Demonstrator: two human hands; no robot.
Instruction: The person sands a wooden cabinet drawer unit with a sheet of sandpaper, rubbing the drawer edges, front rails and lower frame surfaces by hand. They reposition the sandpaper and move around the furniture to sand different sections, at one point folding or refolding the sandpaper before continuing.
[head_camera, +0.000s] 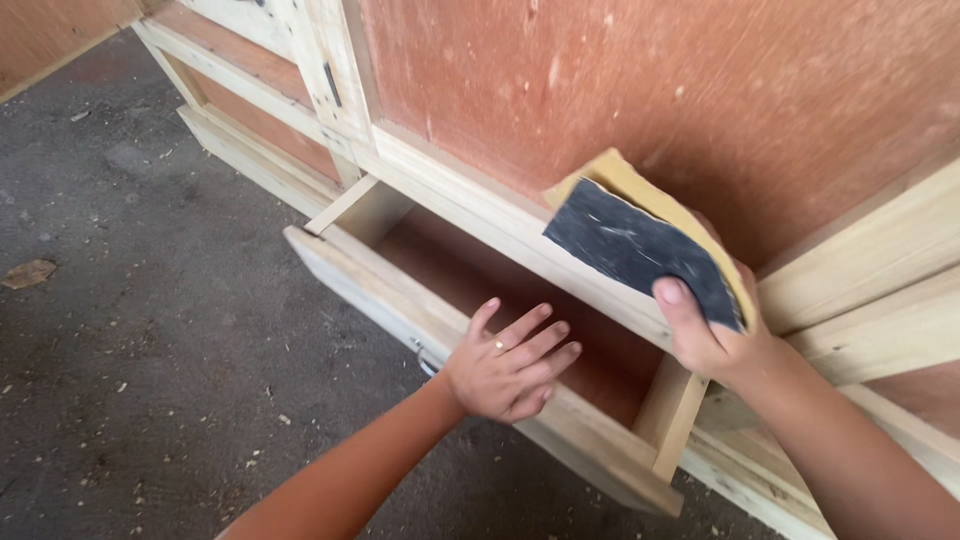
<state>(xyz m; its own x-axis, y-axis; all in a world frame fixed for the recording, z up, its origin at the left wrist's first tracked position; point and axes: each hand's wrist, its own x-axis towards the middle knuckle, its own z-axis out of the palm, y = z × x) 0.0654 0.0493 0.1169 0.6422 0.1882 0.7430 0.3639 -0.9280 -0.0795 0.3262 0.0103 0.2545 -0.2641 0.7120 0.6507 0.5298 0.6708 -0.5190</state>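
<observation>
Pale unfinished wood: pulled-out drawer (480, 330) on reddish plywood cabinet (700, 90).
Left hand (508, 368) lies flat, unclenched, steadying the drawer front; right hand (715, 335) pinches 1 folded dark sandpaper sheet (640, 250) above the drawer, abrasive facing outward.

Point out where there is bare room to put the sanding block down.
The open drawer has a bare bottom between its back wall and the left hand, which rests on the front panel. The concrete floor left of the drawer is open, bar wood chips and a dry leaf. It is crowded around the right hand, which grips the sanding block.
</observation>
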